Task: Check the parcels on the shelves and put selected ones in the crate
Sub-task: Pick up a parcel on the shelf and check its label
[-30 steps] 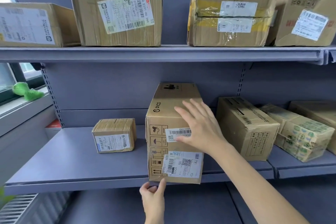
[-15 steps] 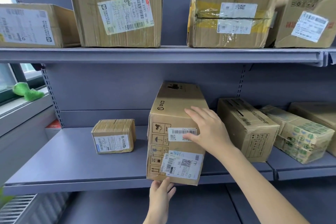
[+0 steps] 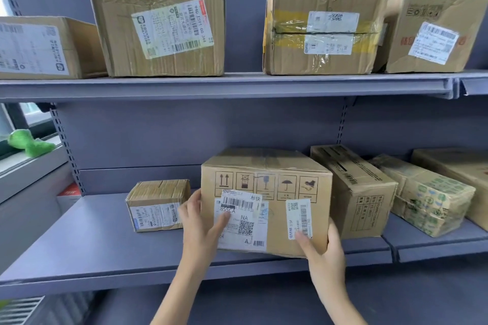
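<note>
Head view: the parcel (image 3: 266, 192) sits at the lower shelf (image 3: 79, 253) front edge — left hand (image 3: 200, 224) and right hand (image 3: 323, 250) grip its bottom corners, thumbs on its labelled face.

The parcel (image 3: 266, 192) between your hands carried five handling pictograms along its top edge, arrows-up first, an umbrella fourth. By your left hand (image 3: 200, 224) its big label (image 3: 241, 219) read "855CA", "NA" and "A", plus a QR code. Well above your left hand, an upper-shelf box label (image 3: 173, 28) read "940 E591 00 344".
</note>
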Tool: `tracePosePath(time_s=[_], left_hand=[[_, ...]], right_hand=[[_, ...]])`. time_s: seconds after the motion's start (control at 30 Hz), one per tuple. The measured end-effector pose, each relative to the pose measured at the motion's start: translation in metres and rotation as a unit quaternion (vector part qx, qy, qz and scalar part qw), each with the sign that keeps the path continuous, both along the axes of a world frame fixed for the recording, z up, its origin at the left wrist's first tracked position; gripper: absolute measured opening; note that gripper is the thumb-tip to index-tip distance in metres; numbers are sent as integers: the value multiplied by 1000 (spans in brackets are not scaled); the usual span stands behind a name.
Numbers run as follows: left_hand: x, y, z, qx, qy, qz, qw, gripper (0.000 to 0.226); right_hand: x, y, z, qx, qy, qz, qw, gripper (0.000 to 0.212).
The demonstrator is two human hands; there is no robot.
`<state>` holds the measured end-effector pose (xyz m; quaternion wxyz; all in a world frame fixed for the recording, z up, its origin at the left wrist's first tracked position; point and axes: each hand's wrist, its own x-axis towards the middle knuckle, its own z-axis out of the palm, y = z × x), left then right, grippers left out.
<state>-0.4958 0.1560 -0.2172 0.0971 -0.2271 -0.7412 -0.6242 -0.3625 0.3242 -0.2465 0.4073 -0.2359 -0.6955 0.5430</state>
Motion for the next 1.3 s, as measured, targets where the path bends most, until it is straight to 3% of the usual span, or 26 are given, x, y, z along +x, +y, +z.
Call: tracePosePath(time_s=[0.13, 0.5, 0.57, 0.63, 0.7, 0.73, 0.83, 1.07, 1.3], left_hand=[[2, -5, -14, 1, 5, 16, 1000, 67], [-18, -22, -50, -19, -67, 4, 998, 64], [-22, -27, -41, -60, -4, 24, 998, 87], [-28, -30, -24, -146, 147, 49, 977, 99], [-41, -28, -13, -248, 270, 35, 930, 96], [-47, -25, -10, -288, 286, 18, 914, 91], [-56, -16, -8, -317, 289, -11, 903, 79], [-50, 1, -15, -277, 312, 2, 909, 78], [-40, -1, -9, -338, 315, 26, 886, 80]], right_hand=[[-7, 0, -8, -32, 0, 22, 999, 64], [-27, 18, -29, -44, -118, 67, 990, 68], [-23, 24, -12, 3, -99, 50, 994, 91], [-21, 27, 16, 128, -96, 50, 986, 110], [-28, 26, 39, 277, -156, 83, 945, 111], [-34, 27, 45, 330, -196, 96, 919, 107], [-47, 36, 46, 394, -260, 88, 877, 98], [-50, 56, 47, 401, -223, 96, 883, 95], [-48, 59, 41, 416, -218, 101, 877, 93]])
